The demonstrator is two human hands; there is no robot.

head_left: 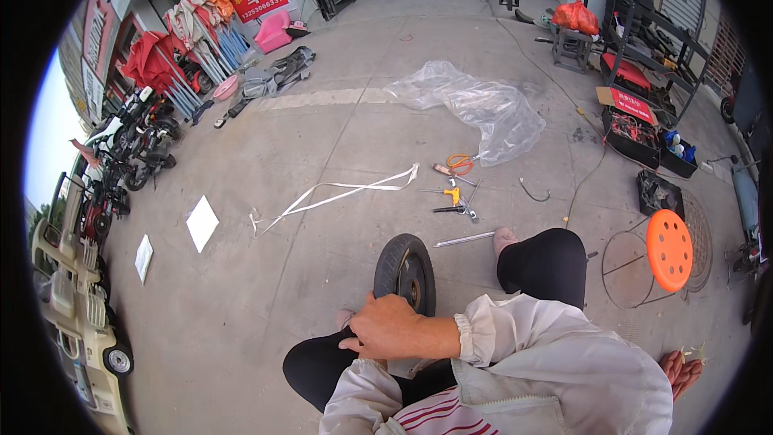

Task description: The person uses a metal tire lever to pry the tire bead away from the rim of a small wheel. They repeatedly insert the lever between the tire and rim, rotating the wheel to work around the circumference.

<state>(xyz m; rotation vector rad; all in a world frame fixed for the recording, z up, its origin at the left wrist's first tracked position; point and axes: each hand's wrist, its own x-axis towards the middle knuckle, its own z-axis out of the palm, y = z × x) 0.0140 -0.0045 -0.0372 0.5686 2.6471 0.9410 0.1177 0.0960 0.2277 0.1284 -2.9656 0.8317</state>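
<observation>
While the right hand (393, 326) lies back uppermost at the near end of the tyre, its forearm crossing from the right, one small wheel with black tyre (392, 268) stands on edge between the bent knees, dark hub toward the right. Right fingers: bent and close together, thumb set apart toward the left knee; tips hidden, so whether they pinch anything cannot be told. Left hand (378, 362): all but a sliver of wrist covered by the right; state of its fingers cannot be told. Clothing: pale jacket (580, 379) with gathered cuff, black trousers (547, 266). Beyond the wheel, on grey paving: one metal bar (465, 239), near the right foot; a loose group of hand tools, comprising one yellow-handled tool (452, 195), one black-handled tool (448, 209) and one screwdriver (444, 170), beside orange-handled scissors (460, 163); one curved dark hose (533, 193), lying apart to the right. Farther off: one crumpled clear plastic sheet (475, 109). To the left: one white strap (346, 188), laid in a long loop; one white square panel (202, 224). To the right: one round stool (670, 250), orange seat with holes, tipped over; one open toolbox (630, 135) with red contents.
</observation>
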